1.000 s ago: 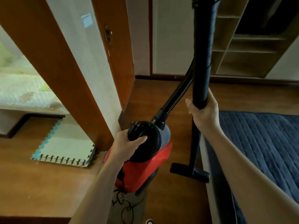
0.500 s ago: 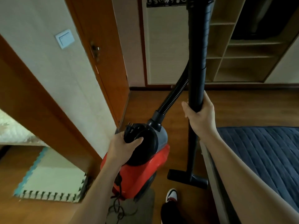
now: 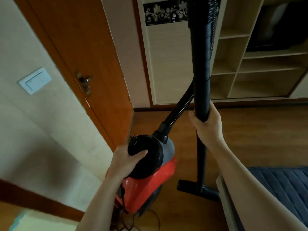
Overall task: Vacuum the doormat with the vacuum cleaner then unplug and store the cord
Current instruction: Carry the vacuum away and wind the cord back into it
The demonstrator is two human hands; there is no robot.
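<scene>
A red vacuum cleaner (image 3: 146, 189) with a black round top and grey collar hangs above the wooden floor. My left hand (image 3: 124, 161) grips its black top handle, where the plug (image 3: 134, 139) sticks up. My right hand (image 3: 207, 125) is closed around the upright black wand (image 3: 200, 64). The wand's floor nozzle (image 3: 197, 189) sits low by the bed edge. A ribbed black hose (image 3: 179, 110) runs from the cleaner's collar up behind the wand. The black cord (image 3: 131, 220) dangles in loops under the cleaner. No doormat is clearly in view.
A cream wall with a light switch (image 3: 35, 80) is at the left, an orange-brown door (image 3: 80, 55) beside it. Open wooden shelves (image 3: 260, 64) stand at the back right. A bed with a dark blue quilt (image 3: 281, 184) fills the lower right. A foam mat corner (image 3: 33, 220) shows at the bottom left.
The view has swung right and up: the foam mat and doorway slid out at the left, the door and shelves came closer. Both hands keep their grips on the cleaner and wand.
</scene>
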